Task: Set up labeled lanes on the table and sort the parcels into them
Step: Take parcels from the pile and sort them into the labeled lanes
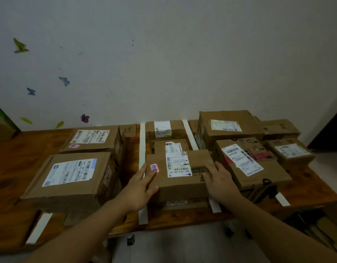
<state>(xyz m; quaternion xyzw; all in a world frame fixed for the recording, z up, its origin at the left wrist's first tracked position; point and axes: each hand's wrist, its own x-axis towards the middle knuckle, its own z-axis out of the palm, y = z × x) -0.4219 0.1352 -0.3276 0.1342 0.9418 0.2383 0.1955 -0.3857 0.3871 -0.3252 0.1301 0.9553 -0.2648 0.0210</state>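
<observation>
Left hand (139, 188) at the near-left corner and right hand (220, 179) on the right end rest open-fingered on the cardboard parcel (180, 184) (long axis crosswise) lying straight ahead.

Not much to report on the person themselves. Only two arms made it into the shot. The left forearm (84, 230) filled the lower left of the frame and the right forearm (277, 223) the lower right, both bare from the wrist to where the picture's edge cut them off. The wide lens made them look long and thick near the bottom edge, tapering to slim wrists. The left hand (139, 188), a bit left of centre, showed its back, its fingers and the thumb (154, 187). The right hand (220, 179), just right of centre, showed mostly its back and knuckles — the light was dim, so nails and finer details were too soft to make out.
</observation>
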